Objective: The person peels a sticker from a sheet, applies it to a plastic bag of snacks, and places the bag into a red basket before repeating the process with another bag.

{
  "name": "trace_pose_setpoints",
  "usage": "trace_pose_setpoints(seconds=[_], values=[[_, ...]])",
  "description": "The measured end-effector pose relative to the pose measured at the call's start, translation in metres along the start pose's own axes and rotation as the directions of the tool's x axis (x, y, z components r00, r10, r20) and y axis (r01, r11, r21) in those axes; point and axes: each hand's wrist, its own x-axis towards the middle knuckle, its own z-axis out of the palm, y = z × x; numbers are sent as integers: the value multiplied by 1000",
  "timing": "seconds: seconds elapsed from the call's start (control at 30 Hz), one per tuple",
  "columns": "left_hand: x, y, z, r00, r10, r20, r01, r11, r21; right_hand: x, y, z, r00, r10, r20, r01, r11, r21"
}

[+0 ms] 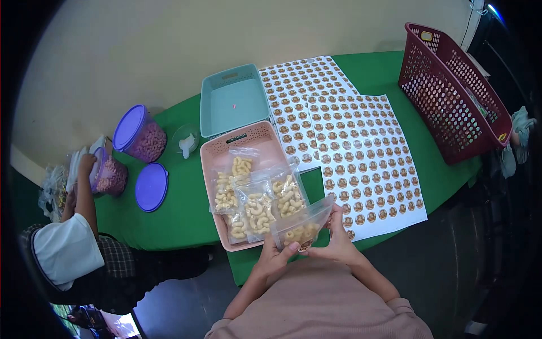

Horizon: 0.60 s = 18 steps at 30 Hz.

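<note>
Near the front edge of the table, I hold a clear plastic pouch of pale curved snacks (303, 226) between both hands. My left hand (275, 257) grips its lower left side, thumb on the front. My right hand (340, 242) closes around its right edge. A round brown sticker, like those on the sheets, shows low on the pouch, partly by my fingers. Just behind it, several similar filled pouches (258, 210) lie in a pink basket (212, 158). Right of the basket, white sheets of round stickers (370, 164) lie flat.
A teal basket (231, 110) stands behind the pink one. Farther right is a tall maroon basket (446, 93). To the left are purple-lidded tubs (148, 138), a loose purple lid (151, 187) and a small bowl (186, 140). A co-worker (73, 248) reaches toward an open tub.
</note>
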Motion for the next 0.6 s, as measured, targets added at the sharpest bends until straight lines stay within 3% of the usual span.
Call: trace_pose_setpoints(seconds=[0.07,0.17,0.27,0.4,0.43,0.47,0.6], values=[[-1,2,1,999,-28,-36,26,999,-42,-1,-1,2,986,136,91,-150,976,160],[0,0,-1,995,-101,-14,100,992,-72,0,-9,2,966,184,180,-203,974,97],[4,-4,6,985,-128,-118,117,989,-91,-1,0,-2,944,170,282,-191,980,50],[5,-1,11,956,-249,-154,232,965,-123,3,-4,-8,939,195,283,-259,944,207],[5,0,13,952,-274,-137,262,960,-102,5,-5,-6,955,215,205,-264,930,255],[5,4,15,953,-272,-134,260,960,-100,7,-7,-5,963,236,127,-265,915,303],[5,10,24,965,-241,-106,244,970,8,10,-17,3,953,297,60,-298,888,351]])
